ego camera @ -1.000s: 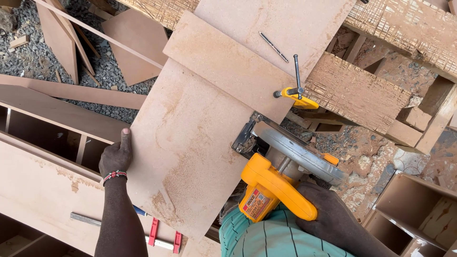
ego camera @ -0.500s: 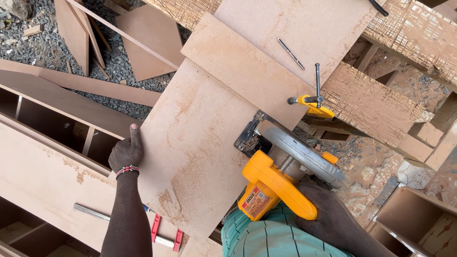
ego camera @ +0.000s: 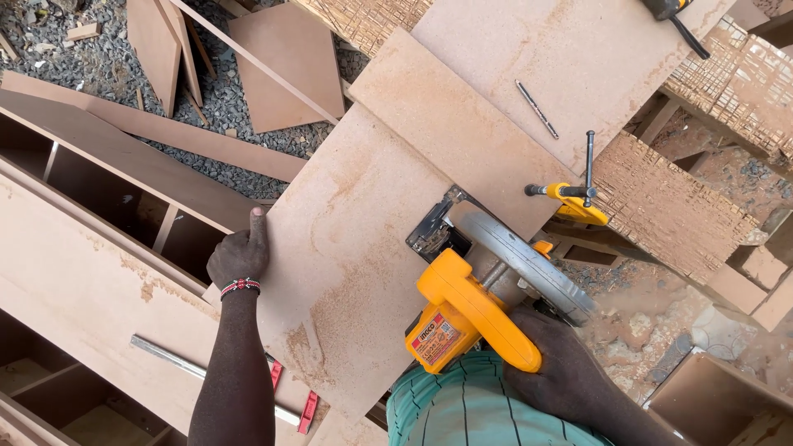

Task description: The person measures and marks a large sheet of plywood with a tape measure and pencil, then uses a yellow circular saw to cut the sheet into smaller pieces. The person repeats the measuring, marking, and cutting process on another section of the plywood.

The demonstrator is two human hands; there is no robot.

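The right hand (ego camera: 570, 372) has its grip closed around the handle of the yellow round-blade power saw (ego camera: 479, 306). The saw sits on the near edge of the flat light-brown wooden board (ego camera: 355, 248). The left hand (ego camera: 239, 258) grips the board's left edge, thumb on top. A yellow metal clamp (ego camera: 574, 198) pins the board. The open wooden cabinet frame (ego camera: 99, 190) beside it has bare compartments.

Single head view, steeply downward, close over board (ego camera: 363, 248) and workbench.
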